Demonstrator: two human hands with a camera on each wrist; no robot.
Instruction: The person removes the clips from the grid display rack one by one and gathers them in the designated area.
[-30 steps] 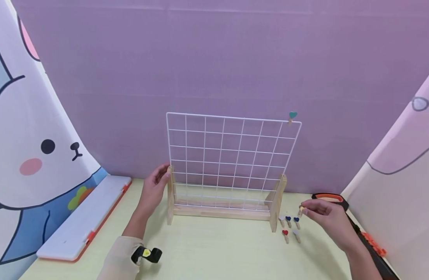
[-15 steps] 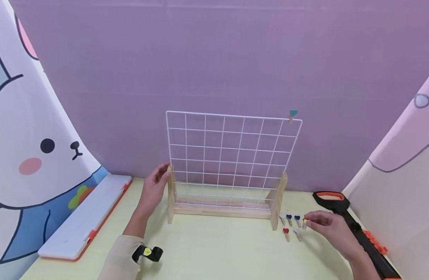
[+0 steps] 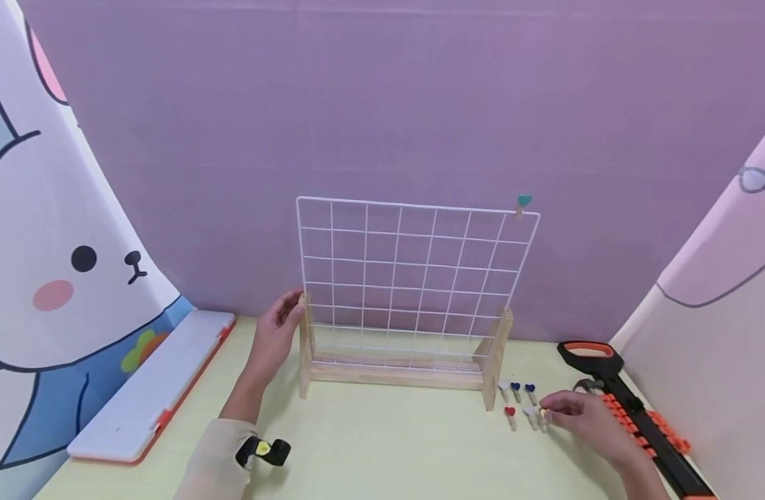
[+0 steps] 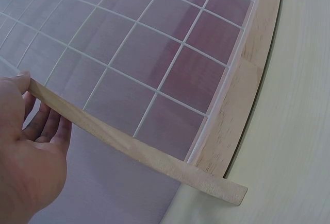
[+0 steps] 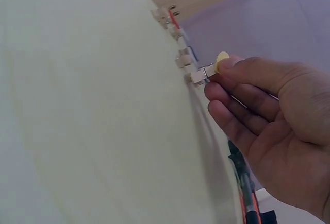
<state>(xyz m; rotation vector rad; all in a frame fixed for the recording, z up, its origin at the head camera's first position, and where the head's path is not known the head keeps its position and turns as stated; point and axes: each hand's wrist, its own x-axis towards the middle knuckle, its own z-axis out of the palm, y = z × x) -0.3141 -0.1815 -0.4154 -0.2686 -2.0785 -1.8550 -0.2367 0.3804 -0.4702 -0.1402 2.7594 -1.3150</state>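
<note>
My left hand [image 3: 275,340] grips the top of the left post [image 4: 118,139] of a wooden stand, thumb on one side and fingers on the other. A white wire grid [image 3: 430,238] stands upright in this stand, with a teal heart clothespin [image 3: 523,201] on its top right corner. Thumb and fingers of my right hand [image 3: 585,423] pinch a small wooden clothespin with a yellow heart [image 5: 221,61], low over the table. Beside it lie a red heart clothespin [image 3: 510,415], two dark blue heart clothespins [image 3: 530,393] and pale heart clothespins [image 3: 530,417], right of the stand.
A flat white case with an orange edge [image 3: 151,389] lies on the pale table [image 3: 389,451] at the left. A black and orange tool [image 3: 645,417] lies at the right edge. A purple backdrop [image 3: 389,104] rises behind the stand.
My right hand has come down and toward me with the yellow heart clothespin, to beside the pale one in the front row. The left hand has stayed on the post.
</note>
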